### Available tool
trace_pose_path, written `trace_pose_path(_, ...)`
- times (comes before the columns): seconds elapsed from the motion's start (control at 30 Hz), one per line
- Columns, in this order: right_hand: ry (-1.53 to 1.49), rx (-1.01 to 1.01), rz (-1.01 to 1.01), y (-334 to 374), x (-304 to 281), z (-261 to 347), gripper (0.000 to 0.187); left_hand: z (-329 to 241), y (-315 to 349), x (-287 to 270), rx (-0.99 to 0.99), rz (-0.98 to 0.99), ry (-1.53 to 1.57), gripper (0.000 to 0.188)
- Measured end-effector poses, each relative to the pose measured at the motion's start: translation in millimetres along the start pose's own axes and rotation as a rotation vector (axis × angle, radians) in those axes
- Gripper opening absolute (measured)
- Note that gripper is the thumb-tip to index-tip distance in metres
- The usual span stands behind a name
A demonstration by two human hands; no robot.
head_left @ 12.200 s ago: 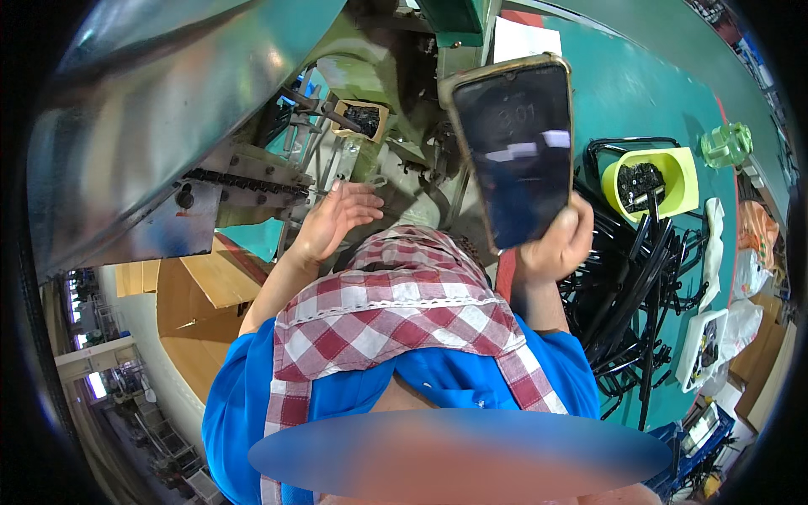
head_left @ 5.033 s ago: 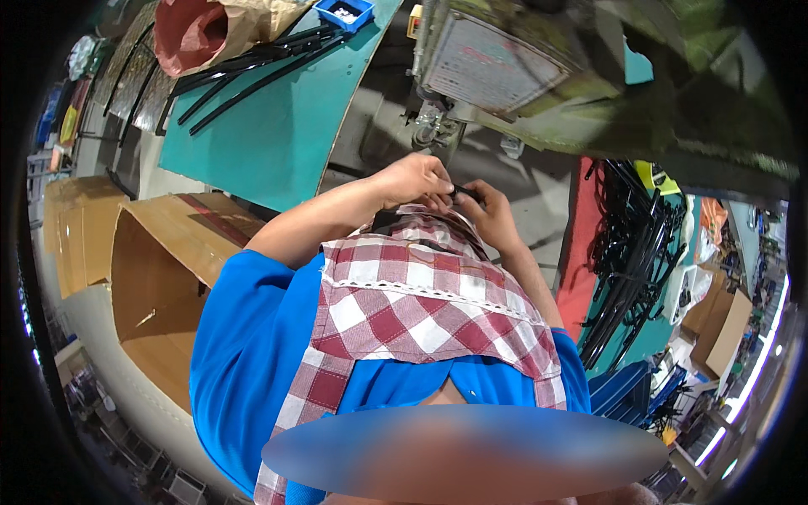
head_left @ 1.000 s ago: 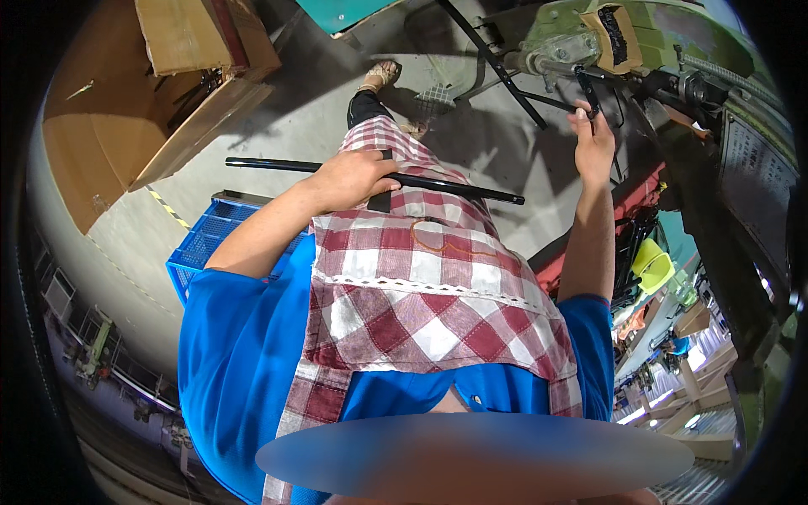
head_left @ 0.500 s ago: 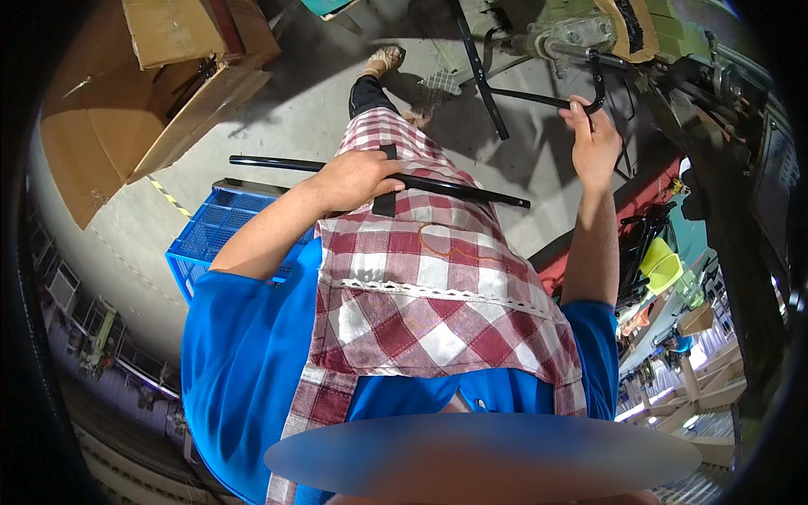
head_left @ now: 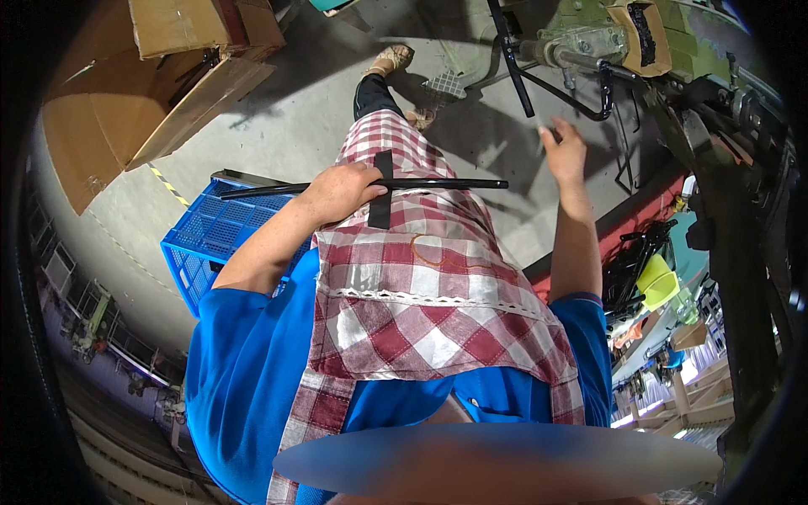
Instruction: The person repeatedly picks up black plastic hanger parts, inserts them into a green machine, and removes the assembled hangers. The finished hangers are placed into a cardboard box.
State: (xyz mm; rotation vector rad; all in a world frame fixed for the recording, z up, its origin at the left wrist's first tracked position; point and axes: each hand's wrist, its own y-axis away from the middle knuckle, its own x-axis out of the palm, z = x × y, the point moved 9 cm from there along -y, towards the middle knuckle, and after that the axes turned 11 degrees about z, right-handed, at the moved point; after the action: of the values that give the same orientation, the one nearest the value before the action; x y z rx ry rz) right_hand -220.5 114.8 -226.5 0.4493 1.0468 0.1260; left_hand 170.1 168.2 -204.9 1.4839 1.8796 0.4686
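My left hand [head_left: 341,192] is closed around a straight, glossy black tube [head_left: 450,183]. The tube lies crosswise in front of my checked apron, over a short black strip [head_left: 381,210]. My right hand [head_left: 566,158] is raised to the right, thumb and fingers apart, with nothing visible in it. Just beyond its fingertips, a bent black tube [head_left: 603,101] sits at a metal machine fixture [head_left: 581,52]. A black bar with holes [head_left: 511,63] slopes down beside that fixture.
A blue plastic crate [head_left: 227,220] stands at my left, below an open cardboard box [head_left: 109,126]. At the right are a dark machine frame [head_left: 715,194], a small carton [head_left: 644,38] and a yellow bin [head_left: 658,282]. A grey grate [head_left: 446,84] lies on the floor ahead.
My right hand has let go of the bent tube and drawn back toward me. The bent tube sits turned at the fixture. The tube in my left hand has shifted left and levelled.
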Motion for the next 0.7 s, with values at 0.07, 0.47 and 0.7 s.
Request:
trace_pose_path(0.07,0.086,0.032,0.019,4,16,-12,0.035,0,1,-3,-0.019,0.012,-0.032,0.029)
trace_pose_path(0.47,0.275,-0.238,-0.141,73,-56,165,0.046,-108,-53,-167,0.435,-0.515,-0.618,0.041)
trace_pose_path(0.7,0.380,-0.099,-0.490,118,-101,168,0.044,-143,-70,-219,0.501,-0.105,-0.487,0.034)
